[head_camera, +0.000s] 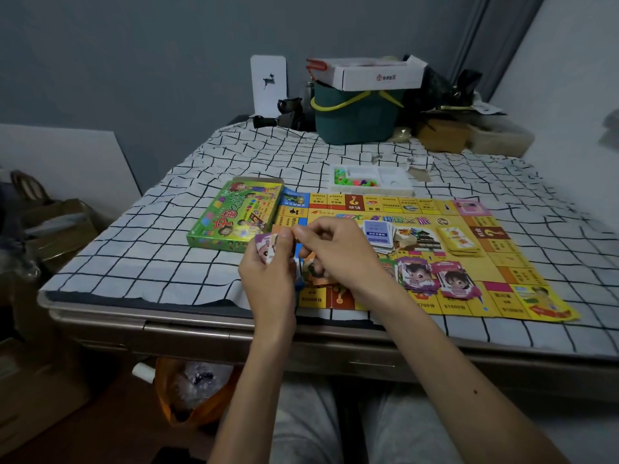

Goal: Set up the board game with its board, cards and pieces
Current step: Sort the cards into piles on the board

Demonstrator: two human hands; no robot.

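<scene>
Left hand (268,274), right hand (338,252), fingers (284,243) tight around one card stack (264,247); one board (502,262), two decks (378,234) (460,241), two portrait piles (415,274) (455,284).

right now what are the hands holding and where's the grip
A stack of game cards: the left hand grips its lower part, thumb across the front, while the right hand pinches its top edge with thumb and forefinger.

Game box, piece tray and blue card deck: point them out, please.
game box (231,217): head view, lid centre.
piece tray (392,178): head view, bare right compartment.
blue card deck (378,233): head view, top card.
</scene>
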